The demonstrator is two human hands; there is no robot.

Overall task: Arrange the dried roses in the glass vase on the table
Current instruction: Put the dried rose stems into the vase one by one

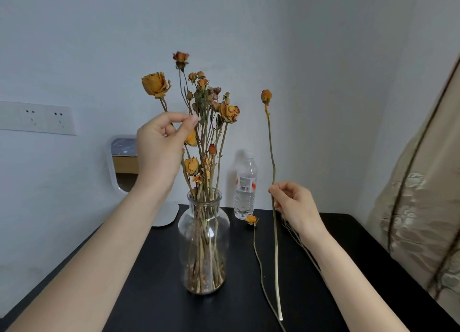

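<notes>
In the head view, the glass vase (pixel 204 244) stood upright on the black table (pixel 154 282), near its middle, with a bunch of dried roses (pixel 211 112) standing in it. The stems crossed at the narrow neck and fanned out above it. The left hand (pixel 161 142) was raised to the left of the bunch, above the vase mouth. Its fingers were curled, thumb tip against fingertip, and the stem of the large rose (pixel 156 83) ran down into that pinch; the exact contact point was hidden behind the fingers. This grip probably served to steer that stem aside and open a gap in the bunch. The right hand (pixel 296 204) was to the right of the vase, well apart from it. It pinched a single rose (pixel 273 162) at mid-stem between thumb and forefinger, the other fingers loosely curled. The stem was held nearly upright, bud (pixel 266 96) at the top and cut end low over the near part of the table; whether that end touched the table could not be told. A mid-stem hold gives control of both ends for insertion. A loose rose (pixel 252 219) lay on the table between the vase and the right hand, its head toward the far side. A water bottle (pixel 245 189) stood behind the vase, to its right, near the wall.
</notes>
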